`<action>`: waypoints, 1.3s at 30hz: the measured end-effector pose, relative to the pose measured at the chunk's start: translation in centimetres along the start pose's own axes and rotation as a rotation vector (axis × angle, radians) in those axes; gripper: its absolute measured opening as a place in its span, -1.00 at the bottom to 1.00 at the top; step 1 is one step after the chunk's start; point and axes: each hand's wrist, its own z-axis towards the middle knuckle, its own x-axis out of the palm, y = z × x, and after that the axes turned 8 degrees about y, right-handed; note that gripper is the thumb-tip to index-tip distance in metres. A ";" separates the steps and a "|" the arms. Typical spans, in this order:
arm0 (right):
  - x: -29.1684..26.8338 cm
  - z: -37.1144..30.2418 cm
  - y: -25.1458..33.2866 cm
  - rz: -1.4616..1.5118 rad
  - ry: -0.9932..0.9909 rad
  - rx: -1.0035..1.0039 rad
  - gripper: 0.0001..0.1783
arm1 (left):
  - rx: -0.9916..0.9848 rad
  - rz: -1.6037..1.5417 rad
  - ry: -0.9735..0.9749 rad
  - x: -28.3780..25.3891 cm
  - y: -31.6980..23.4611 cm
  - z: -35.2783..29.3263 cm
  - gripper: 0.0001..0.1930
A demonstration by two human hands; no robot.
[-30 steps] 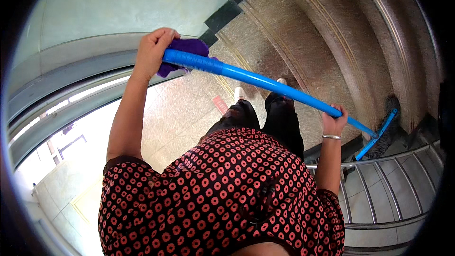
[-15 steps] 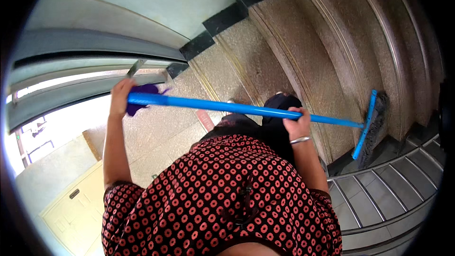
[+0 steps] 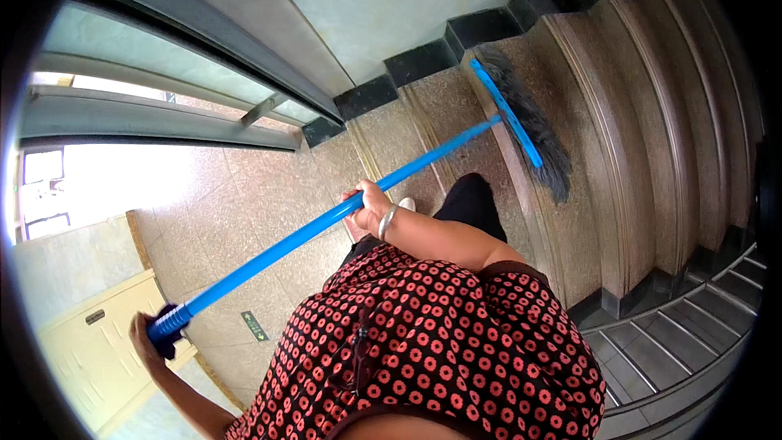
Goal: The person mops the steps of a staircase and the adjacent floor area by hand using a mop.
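A flat mop (image 3: 428, 159) with a long blue pole lies slantwise across the view in both my hands. My left hand (image 3: 145, 341) is closed round the ribbed end of the pole at the lower left, where a dark purple cloth (image 3: 173, 344) is bunched against the grip. My right hand (image 3: 371, 205), with a silver bangle on its wrist, wraps the pole about midway. The grey shaggy mop head (image 3: 533, 126) under its blue bar rests on a stair tread toward the wall side.
Speckled stone stairs (image 3: 603, 163) rise to the right, with a metal railing (image 3: 676, 334) along the lower right. A black skirting (image 3: 419, 61) edges the wall. At the left are a grey-framed door (image 3: 163, 122) and a cream cabinet (image 3: 102, 350). A green floor sticker (image 3: 254, 326) lies on the landing.
The mop head has swept from the railing side across to the wall side. My left hand has dropped down and left with the pole end; my right hand has moved left.
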 end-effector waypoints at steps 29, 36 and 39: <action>-11.9 -12.6 8.8 0.273 0.330 -0.449 -0.88 | 0.266 0.116 0.091 13.5 -14.7 2.4 -0.55; -22.3 -15.2 8.0 0.686 0.398 -0.644 -0.93 | 0.904 0.495 0.400 20.7 -19.6 11.0 -0.62; -26.7 -16.2 9.3 0.885 0.347 -0.742 -0.91 | 0.957 0.363 0.516 31.4 -23.0 6.5 -0.70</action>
